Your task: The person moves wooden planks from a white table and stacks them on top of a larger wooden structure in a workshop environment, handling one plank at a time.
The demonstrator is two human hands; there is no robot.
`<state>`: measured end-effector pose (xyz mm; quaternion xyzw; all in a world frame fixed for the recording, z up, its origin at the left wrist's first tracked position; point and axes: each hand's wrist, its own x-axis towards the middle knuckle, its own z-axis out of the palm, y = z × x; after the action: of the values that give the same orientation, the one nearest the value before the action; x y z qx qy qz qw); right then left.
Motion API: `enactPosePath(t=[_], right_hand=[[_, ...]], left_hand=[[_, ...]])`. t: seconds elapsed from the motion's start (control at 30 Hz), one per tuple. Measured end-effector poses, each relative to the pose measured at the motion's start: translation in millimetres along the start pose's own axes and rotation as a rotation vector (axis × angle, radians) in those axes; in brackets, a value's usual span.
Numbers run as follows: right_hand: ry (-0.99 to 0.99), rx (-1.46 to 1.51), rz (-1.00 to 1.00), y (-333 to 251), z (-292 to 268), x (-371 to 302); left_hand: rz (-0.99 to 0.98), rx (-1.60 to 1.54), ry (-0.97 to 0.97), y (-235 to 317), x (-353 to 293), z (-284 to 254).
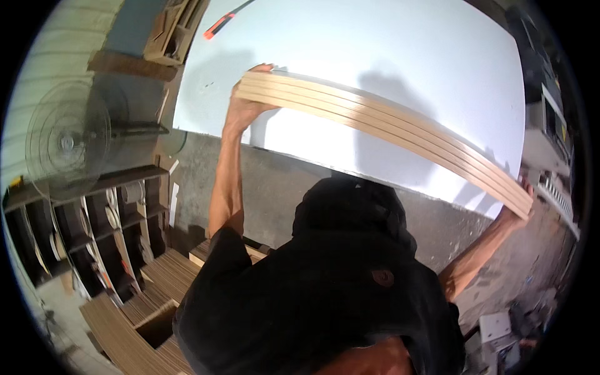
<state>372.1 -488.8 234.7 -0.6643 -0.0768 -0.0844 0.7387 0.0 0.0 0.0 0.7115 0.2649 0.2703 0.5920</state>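
A bundle of several long, pale wood strips (375, 122), lying side by side, stretches over a white tabletop panel (437, 56). It slants from upper left to lower right. My left hand (247, 106) is closed round its left end, with the fingertips showing past the far edge. At the right end, near the panel's corner, my right hand (516, 215) grips the strips, and most of those fingers are hidden behind the wood. Shadows of the bundle fall on the panel beneath it. A tool with a red-orange handle (217, 29) and a thin dark shaft lies at the far left of the panel.
On the left stand a fan (67, 142) and a compartmented shelf (81, 219) holding rolls of edging. Wood-grain boxes (103, 328) sit at the lower left, and a wooden tray (172, 34) is beside the panel. White equipment (547, 134) borders the right.
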Motion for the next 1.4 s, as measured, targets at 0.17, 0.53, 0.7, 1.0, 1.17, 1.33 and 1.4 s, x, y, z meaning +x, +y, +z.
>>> enactPosePath(t=[0.17,0.53,0.7,1.0,1.17,1.33,1.4], right_hand=[[0.246,0.257,0.222,126,59,-75],[0.052,0.169,0.047,162,74,-76],[-0.068,0.166,0.082,189,62,-86],[0.422,0.375,0.003,229,93,-101],[0.497,-0.110,0.196,192,16,-186],[0.561,-0.506,0.710,122,-21,-310],[0.699,-0.462,0.713,123,-51,-369]], left_hand=[[0.046,-0.040,0.062,39,34,-113],[-0.009,-0.012,-0.005,52,59,-132],[0.087,0.034,-0.093,46,53,-134],[0.085,-0.283,-0.053,-42,66,-148],[-0.122,-0.164,-0.167,10,38,-123],[-0.251,-0.105,-0.471,41,31,-131],[-0.261,-0.002,-0.584,36,57,-114]])
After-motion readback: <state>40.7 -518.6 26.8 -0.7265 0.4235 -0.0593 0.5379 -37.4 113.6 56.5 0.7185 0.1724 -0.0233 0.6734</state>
